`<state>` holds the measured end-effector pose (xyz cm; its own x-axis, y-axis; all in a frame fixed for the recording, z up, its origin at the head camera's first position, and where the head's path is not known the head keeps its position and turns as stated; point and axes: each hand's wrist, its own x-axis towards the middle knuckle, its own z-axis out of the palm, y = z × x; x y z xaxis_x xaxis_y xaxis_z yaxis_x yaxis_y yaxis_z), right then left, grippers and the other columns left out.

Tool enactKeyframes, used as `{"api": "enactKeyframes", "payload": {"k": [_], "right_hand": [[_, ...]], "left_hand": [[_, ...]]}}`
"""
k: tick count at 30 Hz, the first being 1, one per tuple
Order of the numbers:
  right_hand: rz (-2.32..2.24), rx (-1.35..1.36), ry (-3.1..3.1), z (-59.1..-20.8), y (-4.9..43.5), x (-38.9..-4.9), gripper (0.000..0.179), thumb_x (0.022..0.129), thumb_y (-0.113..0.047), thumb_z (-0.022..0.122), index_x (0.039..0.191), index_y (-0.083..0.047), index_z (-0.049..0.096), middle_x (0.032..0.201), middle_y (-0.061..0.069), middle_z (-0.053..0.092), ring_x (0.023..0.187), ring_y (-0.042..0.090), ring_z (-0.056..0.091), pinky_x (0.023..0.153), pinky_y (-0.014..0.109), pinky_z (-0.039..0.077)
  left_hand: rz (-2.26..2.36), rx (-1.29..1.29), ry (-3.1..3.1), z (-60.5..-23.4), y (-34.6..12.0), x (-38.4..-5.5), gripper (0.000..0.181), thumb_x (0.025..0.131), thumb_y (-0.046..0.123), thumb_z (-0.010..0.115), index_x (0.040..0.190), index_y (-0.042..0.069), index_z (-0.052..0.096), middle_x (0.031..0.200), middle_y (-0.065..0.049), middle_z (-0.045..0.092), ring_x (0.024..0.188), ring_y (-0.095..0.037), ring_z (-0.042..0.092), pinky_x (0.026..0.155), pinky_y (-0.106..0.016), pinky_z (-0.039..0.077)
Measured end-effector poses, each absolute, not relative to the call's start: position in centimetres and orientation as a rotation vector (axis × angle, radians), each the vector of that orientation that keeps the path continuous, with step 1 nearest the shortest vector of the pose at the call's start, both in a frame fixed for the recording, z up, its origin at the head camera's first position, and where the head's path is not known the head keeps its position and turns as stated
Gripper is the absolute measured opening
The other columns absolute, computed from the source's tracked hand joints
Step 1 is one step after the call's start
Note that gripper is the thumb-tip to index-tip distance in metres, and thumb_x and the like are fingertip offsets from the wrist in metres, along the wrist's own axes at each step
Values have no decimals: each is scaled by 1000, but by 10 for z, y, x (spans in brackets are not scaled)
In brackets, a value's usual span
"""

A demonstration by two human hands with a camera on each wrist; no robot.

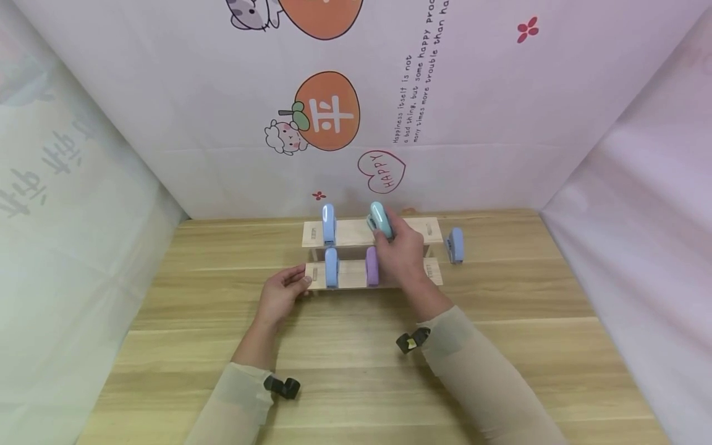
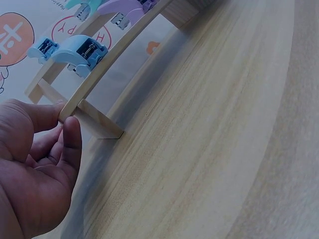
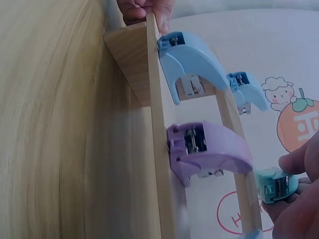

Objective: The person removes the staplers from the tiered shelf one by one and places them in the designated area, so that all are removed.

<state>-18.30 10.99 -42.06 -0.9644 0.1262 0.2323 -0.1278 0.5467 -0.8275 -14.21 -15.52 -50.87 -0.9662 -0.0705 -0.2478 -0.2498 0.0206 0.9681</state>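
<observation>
My right hand holds a mint-green mini stapler over the back board of a two-tier wooden rack. In the right wrist view, the thumb and fingers pinch this mint stapler at its sides. My left hand pinches the left end of the rack's front board between thumb and fingers. On that front board stand a blue stapler and a purple stapler. Another blue stapler stands at the left of the back board.
One more blue stapler stands on the wooden table, just right of the rack. A white printed curtain hangs right behind the rack, and white cloth closes off the sides.
</observation>
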Motion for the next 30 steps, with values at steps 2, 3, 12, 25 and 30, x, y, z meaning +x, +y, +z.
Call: {"api": "enactKeyframes", "payload": {"k": [2, 3, 12, 25, 30], "right_hand": [[1381, -6, -2518, -420, 113, -183, 57, 97, -13, 68, 152, -11, 53, 146, 16, 59, 134, 32, 56, 114, 47, 47], [1385, -7, -2515, -420, 115, -183, 57, 97, -13, 69, 152, -11, 53, 146, 16, 59, 134, 32, 56, 114, 47, 47], [1390, 18, -2505, -422, 130, -183, 57, 98, -12, 67, 153, -12, 51, 148, 15, 58, 135, 32, 55, 112, 47, 49], [1368, 34, -2456, -424, 145, -182, 53, 97, -12, 68, 149, -12, 56, 145, 16, 59, 133, 32, 57, 111, 49, 50], [1466, -7, -2464, -421, 152, -180, 55, 100, -13, 66, 153, -12, 51, 152, 13, 54, 139, 30, 51, 114, 48, 46]], "left_hand": [[2085, -340, 2146, -508, -155, -142, 46, 96, 4, 74, 139, -3, 60, 134, -20, 64, 107, -20, 66, 84, -27, 64], [2086, -340, 2146, -508, -155, -142, 46, 96, 4, 74, 139, -3, 60, 134, -20, 64, 106, -20, 66, 83, -27, 64], [2069, -325, 2163, -510, -156, -142, 45, 96, 6, 74, 138, -3, 61, 133, -21, 65, 107, -20, 66, 84, -27, 64], [2077, -317, 2150, -508, -156, -141, 46, 96, 7, 74, 139, -3, 61, 133, -20, 64, 106, -19, 65, 88, -32, 64], [2072, -314, 2154, -508, -156, -141, 45, 96, 8, 74, 139, -3, 61, 133, -20, 65, 106, -20, 65, 89, -33, 64]]}}
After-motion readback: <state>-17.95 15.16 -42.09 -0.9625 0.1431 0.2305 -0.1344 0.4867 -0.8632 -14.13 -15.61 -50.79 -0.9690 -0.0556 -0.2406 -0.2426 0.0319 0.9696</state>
